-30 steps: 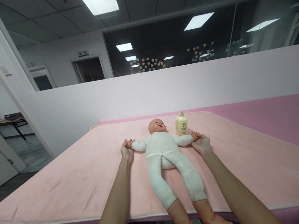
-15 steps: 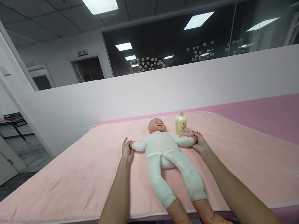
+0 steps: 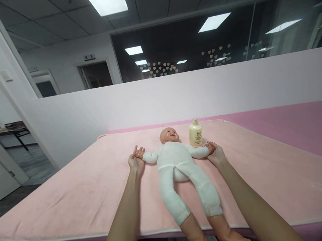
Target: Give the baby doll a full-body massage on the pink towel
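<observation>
A baby doll in a white suit lies on its back on a pink cloth, arms spread and feet hanging past the near edge. My left hand is at the doll's hand on the left side, its fingers partly behind that small hand, whose fingers show spread. On the right side my right hand is closed around the doll's other hand. A pale yellow pump bottle stands upright beside the doll's head, just beyond its right-side arm.
A low white wall with a dark window above it runs behind the padded surface. Pink padding borders the cloth at the right. A door and a table with papers are at the far left.
My left hand has shifted slightly left and loosened, so more of the doll's hand shows. The fingers of my right hand have moved a little around the doll's other hand.
</observation>
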Demonstrator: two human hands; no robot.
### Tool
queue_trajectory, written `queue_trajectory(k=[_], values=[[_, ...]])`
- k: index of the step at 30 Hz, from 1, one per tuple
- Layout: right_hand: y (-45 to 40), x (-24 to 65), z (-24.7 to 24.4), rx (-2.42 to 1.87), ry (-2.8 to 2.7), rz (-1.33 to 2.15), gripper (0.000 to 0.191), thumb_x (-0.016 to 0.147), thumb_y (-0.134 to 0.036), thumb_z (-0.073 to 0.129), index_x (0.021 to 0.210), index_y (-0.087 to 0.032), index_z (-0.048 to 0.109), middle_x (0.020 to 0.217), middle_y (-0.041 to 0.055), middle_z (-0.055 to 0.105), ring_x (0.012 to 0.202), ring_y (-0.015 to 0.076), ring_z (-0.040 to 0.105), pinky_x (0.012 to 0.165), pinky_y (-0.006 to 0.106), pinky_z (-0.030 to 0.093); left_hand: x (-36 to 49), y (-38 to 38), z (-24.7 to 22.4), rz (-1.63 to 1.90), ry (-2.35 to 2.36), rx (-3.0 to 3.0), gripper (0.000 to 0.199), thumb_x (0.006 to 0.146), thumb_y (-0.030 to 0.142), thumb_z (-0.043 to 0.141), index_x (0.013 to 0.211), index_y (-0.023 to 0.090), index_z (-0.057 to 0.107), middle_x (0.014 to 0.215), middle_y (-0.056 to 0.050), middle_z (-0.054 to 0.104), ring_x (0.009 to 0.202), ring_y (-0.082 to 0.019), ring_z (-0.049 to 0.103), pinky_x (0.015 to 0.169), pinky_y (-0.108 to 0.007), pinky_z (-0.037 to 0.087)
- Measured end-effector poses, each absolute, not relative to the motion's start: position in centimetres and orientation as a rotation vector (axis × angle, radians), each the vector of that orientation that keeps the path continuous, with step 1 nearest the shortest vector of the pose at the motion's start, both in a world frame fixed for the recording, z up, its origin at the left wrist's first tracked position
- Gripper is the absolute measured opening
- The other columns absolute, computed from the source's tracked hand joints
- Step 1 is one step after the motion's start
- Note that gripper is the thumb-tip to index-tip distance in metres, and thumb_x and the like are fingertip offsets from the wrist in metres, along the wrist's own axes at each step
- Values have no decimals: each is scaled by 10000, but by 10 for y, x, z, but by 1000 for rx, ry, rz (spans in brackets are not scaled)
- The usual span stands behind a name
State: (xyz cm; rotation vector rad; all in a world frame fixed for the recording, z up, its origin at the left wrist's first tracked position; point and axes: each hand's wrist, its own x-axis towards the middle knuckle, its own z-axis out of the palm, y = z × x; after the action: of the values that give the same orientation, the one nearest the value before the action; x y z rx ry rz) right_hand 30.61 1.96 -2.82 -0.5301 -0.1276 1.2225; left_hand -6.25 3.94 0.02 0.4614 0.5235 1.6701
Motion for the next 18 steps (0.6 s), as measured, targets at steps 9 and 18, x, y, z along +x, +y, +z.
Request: queue_trajectory(k=[9,18], values=[[17,308,-30,-410,-107,1173,86,758,-156,393,703,-200,443,706,-3,585,570,109,563,625,278,539,-65,44,1,1629,504,347,112,809,103,516,893,139,581,956,-74,623,935,-179,618,856,-345,498],[12,308,-29,-389,-106,1178,162,814,-305,365,724,-208,458,714,11,583,599,123,572,628,281,532,-67,43,-1,1672,460,358,189,859,124,477,959,219,607,762,3,599,731,-106,620,840,-359,492]])
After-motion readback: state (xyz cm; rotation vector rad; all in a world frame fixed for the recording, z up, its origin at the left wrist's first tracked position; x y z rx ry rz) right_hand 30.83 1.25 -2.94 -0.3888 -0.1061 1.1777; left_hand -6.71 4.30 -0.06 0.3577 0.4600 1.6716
